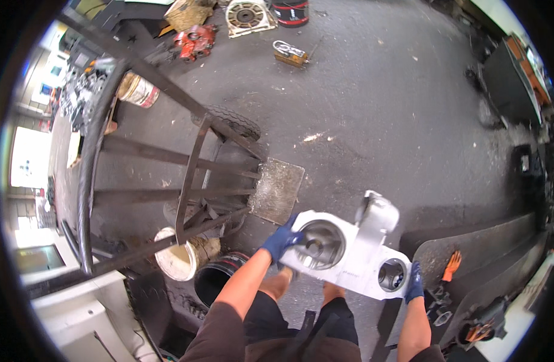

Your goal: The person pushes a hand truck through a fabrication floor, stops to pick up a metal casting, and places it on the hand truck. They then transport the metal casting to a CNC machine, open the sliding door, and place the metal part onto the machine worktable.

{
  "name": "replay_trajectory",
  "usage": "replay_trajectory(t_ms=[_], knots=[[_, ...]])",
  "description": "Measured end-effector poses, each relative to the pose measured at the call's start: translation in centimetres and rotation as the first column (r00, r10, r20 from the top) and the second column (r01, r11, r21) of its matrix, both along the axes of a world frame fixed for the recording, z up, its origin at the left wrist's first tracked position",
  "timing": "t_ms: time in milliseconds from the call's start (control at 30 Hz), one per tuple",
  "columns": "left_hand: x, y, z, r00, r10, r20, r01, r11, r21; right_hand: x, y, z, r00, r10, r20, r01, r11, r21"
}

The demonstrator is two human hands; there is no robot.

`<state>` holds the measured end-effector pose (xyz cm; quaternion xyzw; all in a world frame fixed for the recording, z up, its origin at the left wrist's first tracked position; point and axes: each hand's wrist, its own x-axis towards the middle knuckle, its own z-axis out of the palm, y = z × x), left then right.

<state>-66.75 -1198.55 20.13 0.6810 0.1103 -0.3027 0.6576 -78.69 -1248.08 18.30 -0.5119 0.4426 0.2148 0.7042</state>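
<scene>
- One silver metal part [359, 258] — gripped by left hand [282, 239] and right hand [415, 283], both blue-gloved
- Grey, debris-specked workshop floor [379, 127]
- One hand truck [138, 196]
- One red casting [195, 42]

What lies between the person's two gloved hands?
In the head view, a silver metal part spans the stretch from the left hand to the right hand.

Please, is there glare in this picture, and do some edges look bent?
In the head view, yes: the bright panel at far left is washed out to white; the metal frame's outer bar looks curved; the silver casting, between left hand and right hand, is bright but readable.
</scene>
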Motion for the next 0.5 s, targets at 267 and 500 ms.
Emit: replay_trajectory(t_ms=[267, 500], knots=[[20.6, 0.8, -18.1, 0.882, -0.437, -0.174, 0.468, 0.857, 0.217, 0.0, 11.4, -7.0, 0.896, -0.431, -0.111, 0.444, 0.847, 0.294], [29.6, 7.2, -29.1, 0.636, -0.762, 0.123, 0.644, 0.612, 0.460, -4.3, 31.8, -24.2, 0.929, -0.369, -0.035, 0.368, 0.911, 0.187]])
